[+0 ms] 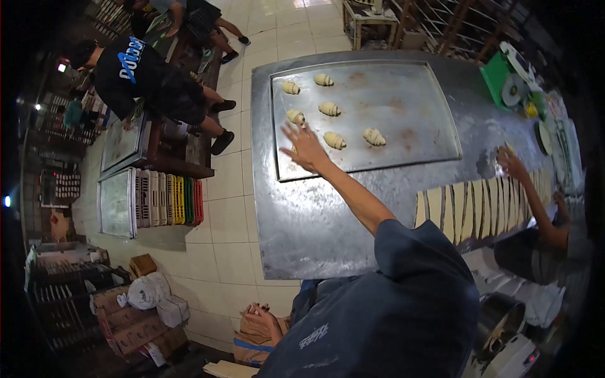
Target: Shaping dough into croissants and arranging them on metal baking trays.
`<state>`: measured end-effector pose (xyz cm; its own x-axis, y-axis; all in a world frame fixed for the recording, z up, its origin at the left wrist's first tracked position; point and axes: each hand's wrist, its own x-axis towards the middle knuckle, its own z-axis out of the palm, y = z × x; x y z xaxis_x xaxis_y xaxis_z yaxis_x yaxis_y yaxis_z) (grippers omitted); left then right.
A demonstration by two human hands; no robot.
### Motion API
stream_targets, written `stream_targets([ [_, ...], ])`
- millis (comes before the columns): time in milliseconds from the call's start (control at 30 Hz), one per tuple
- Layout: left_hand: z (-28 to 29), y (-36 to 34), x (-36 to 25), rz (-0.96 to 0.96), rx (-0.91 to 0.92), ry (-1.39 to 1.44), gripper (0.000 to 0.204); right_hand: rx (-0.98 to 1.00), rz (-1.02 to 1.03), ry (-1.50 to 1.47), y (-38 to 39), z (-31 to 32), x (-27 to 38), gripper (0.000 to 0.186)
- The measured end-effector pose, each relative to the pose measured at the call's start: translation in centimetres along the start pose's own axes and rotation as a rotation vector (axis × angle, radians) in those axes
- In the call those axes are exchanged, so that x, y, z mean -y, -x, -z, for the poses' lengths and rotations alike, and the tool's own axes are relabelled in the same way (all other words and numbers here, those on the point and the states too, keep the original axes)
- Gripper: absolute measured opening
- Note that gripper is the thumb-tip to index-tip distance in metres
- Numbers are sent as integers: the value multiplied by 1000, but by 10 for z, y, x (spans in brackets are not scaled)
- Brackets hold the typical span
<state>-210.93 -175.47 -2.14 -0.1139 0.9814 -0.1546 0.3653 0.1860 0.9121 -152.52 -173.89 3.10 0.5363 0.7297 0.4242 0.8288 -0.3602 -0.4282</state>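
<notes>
My right hand (307,151) reaches over the near left part of a metal baking tray (416,160), palm down with fingers spread. Its fingertips are beside a rolled croissant dough piece (295,116); a pale bit of dough shows partly under the hand. Several other croissants stand apart on the tray, among them one croissant (334,140) just right of my hand and another croissant (374,137) farther right. At the lower left, my left hand (263,319) is held low near my body, off the table, fingers curled in; what they hold is not clear.
A co-worker's hand (513,165) reaches over a row of cut dough strips (482,208) at the right of the metal table (315,246). A green scale (501,79) stands behind. Leftward are stacked crates (167,198), cartons (135,324) and other people at a bench.
</notes>
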Motion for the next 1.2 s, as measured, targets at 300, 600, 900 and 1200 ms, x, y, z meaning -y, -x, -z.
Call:
stream_targets([
  [300, 35, 25, 25, -66, 121, 10, 33, -390, -343, 339, 49, 73, -41, 74],
  [600, 7, 82, 8, -162, 544, -91, 29, -556, -503, 88, 188, 143, -44, 41],
  [900, -246, 238, -151, -485, 1095, -120, 25, -171, -1116, -172, 467, 244, 20, 35],
  [1200, -461, 318, -149, -1111, 1305, -555, 37, 172, -1078, -17, 449, 213, 24, 63],
])
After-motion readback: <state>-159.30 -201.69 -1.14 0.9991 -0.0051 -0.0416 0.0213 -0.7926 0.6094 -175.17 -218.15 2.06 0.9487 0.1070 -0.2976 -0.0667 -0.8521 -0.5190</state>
